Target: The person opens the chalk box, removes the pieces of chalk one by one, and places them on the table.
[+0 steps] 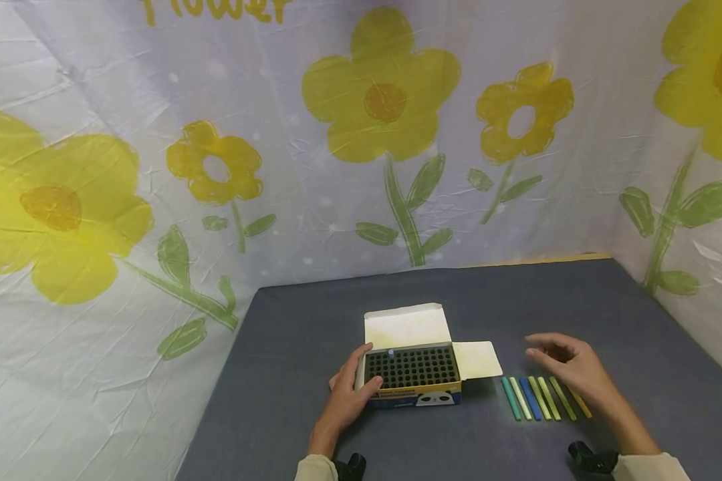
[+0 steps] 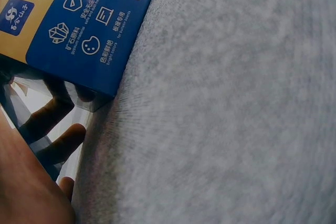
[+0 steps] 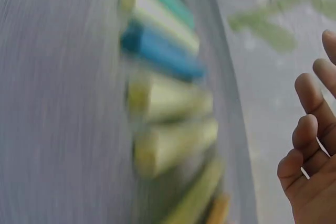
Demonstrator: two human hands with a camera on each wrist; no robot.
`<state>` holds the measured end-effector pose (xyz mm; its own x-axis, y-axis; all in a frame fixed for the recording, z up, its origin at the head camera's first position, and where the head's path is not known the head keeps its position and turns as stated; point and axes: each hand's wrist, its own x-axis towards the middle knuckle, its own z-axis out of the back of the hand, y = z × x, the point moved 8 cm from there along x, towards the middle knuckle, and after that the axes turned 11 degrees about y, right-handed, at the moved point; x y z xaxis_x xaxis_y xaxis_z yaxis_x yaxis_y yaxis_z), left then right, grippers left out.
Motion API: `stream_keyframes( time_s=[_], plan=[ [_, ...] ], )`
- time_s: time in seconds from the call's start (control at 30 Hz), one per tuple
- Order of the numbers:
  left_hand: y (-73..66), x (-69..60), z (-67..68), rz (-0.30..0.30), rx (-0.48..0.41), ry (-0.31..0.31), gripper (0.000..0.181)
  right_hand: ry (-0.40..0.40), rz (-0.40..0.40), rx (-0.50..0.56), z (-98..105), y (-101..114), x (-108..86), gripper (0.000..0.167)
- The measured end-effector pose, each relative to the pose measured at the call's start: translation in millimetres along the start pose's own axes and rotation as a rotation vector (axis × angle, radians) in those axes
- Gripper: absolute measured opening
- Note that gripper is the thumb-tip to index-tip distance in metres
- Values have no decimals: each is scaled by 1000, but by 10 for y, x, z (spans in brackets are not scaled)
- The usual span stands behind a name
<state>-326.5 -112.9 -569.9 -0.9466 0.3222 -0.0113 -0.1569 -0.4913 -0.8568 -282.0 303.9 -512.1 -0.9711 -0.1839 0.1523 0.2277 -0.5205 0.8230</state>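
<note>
An open chalk box [image 1: 418,395] with a black perforated holder [image 1: 421,367] stands on the table. One pale blue chalk [image 1: 391,353] pokes up from a hole near its back left. My left hand [image 1: 344,395] grips the box's left end, thumb over the front corner; in the left wrist view its fingers are partly hidden behind the box. To the right, several chalk sticks lie in a row, among them a teal chalk [image 1: 511,399], a blue chalk [image 1: 530,399] and an orange chalk [image 1: 579,402]. Above the row's right end hovers my right hand [image 1: 580,374], holding nothing, fingers loosely bent.
The box's white lid [image 1: 407,325] is folded back, and a side flap [image 1: 477,360] sticks out toward the chalk row. A dark grey cloth [image 1: 313,321] covers the table. Behind it hangs a flower-printed curtain [image 1: 295,200].
</note>
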Motion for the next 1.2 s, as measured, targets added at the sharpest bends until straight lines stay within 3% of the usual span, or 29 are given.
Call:
stream_keyframes(
  time_s=[0.27,0.83,1.2],
  plan=[
    [6,-1,-2,10,3,-12,64,-1,115,69,-354,397,235,27],
    [5,0,-3,-4,-4,-14,64,98,293,190,-1066,962,639,27],
    [1,23,-5,-12,-18,-8,64,94,268,41,-1451,1205,804,28]
  ],
)
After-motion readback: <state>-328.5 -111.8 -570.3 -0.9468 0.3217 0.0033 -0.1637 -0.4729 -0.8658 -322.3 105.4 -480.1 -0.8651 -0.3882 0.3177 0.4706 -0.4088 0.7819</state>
